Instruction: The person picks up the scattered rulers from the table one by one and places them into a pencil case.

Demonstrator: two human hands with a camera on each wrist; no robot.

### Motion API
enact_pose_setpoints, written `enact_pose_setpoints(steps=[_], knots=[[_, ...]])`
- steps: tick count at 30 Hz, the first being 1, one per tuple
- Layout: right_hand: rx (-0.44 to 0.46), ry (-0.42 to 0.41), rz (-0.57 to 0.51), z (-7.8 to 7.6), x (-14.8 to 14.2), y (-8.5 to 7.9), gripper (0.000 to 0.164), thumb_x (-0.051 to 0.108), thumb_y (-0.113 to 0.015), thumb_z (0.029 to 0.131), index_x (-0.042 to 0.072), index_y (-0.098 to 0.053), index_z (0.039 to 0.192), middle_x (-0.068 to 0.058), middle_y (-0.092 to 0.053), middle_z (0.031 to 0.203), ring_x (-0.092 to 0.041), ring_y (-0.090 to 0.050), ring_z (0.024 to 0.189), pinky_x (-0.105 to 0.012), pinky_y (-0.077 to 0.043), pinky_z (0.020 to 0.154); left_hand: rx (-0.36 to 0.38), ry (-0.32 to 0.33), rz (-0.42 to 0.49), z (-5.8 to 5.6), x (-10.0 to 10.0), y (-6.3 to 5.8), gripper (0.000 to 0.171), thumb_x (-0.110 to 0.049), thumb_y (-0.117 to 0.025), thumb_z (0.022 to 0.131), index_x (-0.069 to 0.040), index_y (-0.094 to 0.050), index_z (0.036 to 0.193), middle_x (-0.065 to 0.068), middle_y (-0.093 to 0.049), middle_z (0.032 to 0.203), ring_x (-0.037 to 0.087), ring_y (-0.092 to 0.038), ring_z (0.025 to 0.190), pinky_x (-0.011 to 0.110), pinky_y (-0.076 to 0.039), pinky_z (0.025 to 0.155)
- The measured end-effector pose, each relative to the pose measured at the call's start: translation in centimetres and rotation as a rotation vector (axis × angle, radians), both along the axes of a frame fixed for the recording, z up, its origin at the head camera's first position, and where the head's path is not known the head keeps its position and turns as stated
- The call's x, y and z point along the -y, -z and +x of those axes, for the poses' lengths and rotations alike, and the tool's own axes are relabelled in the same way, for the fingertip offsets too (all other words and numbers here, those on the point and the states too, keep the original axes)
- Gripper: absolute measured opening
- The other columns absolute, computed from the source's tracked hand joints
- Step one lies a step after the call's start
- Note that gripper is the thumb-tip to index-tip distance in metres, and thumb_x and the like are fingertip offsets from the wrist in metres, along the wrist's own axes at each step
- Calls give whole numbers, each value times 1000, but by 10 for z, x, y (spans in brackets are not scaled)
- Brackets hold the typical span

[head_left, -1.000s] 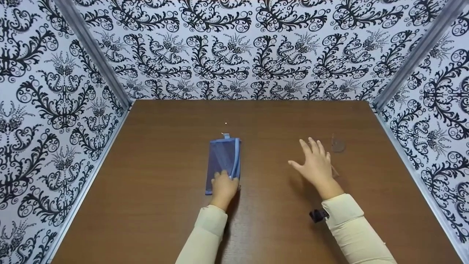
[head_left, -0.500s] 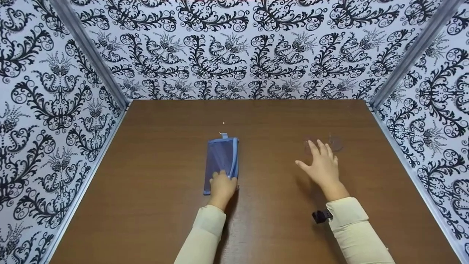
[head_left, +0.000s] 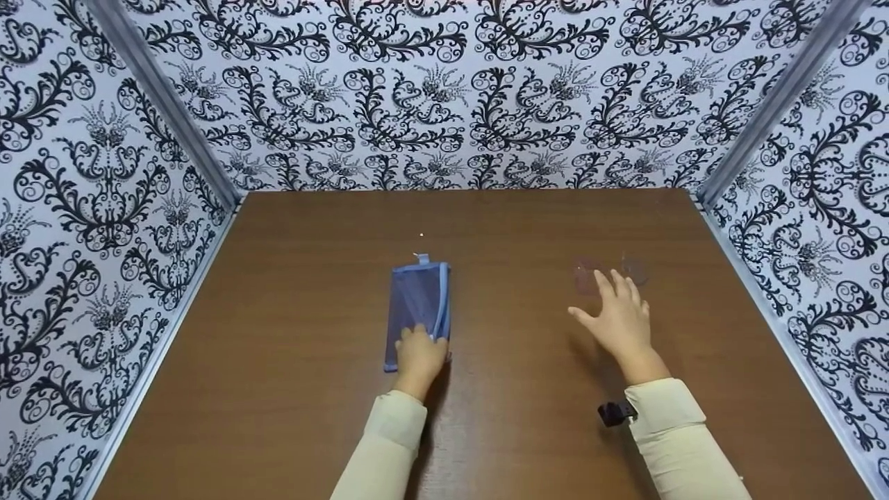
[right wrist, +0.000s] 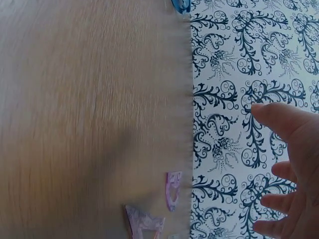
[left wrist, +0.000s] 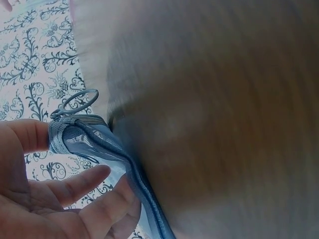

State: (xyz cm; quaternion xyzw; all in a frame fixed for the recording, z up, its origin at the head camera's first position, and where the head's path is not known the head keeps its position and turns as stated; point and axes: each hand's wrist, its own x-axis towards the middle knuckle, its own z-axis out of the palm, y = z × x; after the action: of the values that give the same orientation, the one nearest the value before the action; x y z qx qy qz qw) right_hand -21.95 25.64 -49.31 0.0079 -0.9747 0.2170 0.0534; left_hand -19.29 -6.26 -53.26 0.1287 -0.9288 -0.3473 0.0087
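Note:
A blue mesh zip pouch (head_left: 415,295) lies on the table left of centre. My left hand (head_left: 421,357) grips its near end; in the left wrist view the thumb is at the raised end of the pouch (left wrist: 89,137), by a ring on the zip. Over the table at the right, my right hand (head_left: 621,323) hovers with spread fingers, holding nothing. Just beyond its fingertips lie a pinkish see-through set square (head_left: 585,276) and a clear curved piece (head_left: 635,268). In the right wrist view that piece looks like a protractor (right wrist: 169,196), beside the set square (right wrist: 137,219).
The brown wooden table (head_left: 319,278) is enclosed by patterned walls (head_left: 444,90) at the back and both sides. Near the wall, beyond the pouch, is a tiny white speck (head_left: 421,235). A dark device (head_left: 615,413) sits at the right wrist.
My right hand has moved a little to the right and back toward me, uncovering the pinkish set square. The left hand keeps its grip on the pouch. The head view has shifted slightly.

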Motion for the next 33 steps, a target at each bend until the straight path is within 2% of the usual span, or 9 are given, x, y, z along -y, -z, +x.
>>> enact_pose_setpoints(steps=[9, 21, 29, 33], knots=[[15, 14, -16, 2, -8, 3, 87, 47, -68, 85, 5, -28, 150, -29, -21, 153, -53, -16, 138, -72, -16, 103, 13, 33, -2, 1, 1, 0, 48, -21, -62, 86, 11, -57, 121, 29, -55, 116, 47, -50, 107, 52, -37, 95], [67, 43, -104, 3, -24, 10, 92, 45, -70, 84, 0, -24, 151, -32, -21, 151, -53, -20, 136, -70, -24, 101, 32, 32, 5, -1, 2, 0, 50, -24, -62, 87, 9, -56, 124, 29, -53, 120, 48, -50, 108, 52, -40, 94], [114, 61, -120, 4, -33, 12, 93, 45, -68, 86, -1, -21, 151, -32, -21, 151, -54, -19, 136, -69, -24, 102, 45, 34, 26, -3, 4, 2, 51, -23, -60, 87, 9, -54, 126, 30, -52, 122, 47, -48, 112, 53, -37, 97], [156, 71, -142, 3, -38, 16, 93, 44, -68, 86, -1, -19, 152, -33, -20, 151, -54, -19, 136, -68, -23, 103, 46, 25, 20, -2, 4, 1, 49, -23, -60, 87, 8, -56, 124, 29, -53, 120, 48, -50, 108, 54, -41, 93]])
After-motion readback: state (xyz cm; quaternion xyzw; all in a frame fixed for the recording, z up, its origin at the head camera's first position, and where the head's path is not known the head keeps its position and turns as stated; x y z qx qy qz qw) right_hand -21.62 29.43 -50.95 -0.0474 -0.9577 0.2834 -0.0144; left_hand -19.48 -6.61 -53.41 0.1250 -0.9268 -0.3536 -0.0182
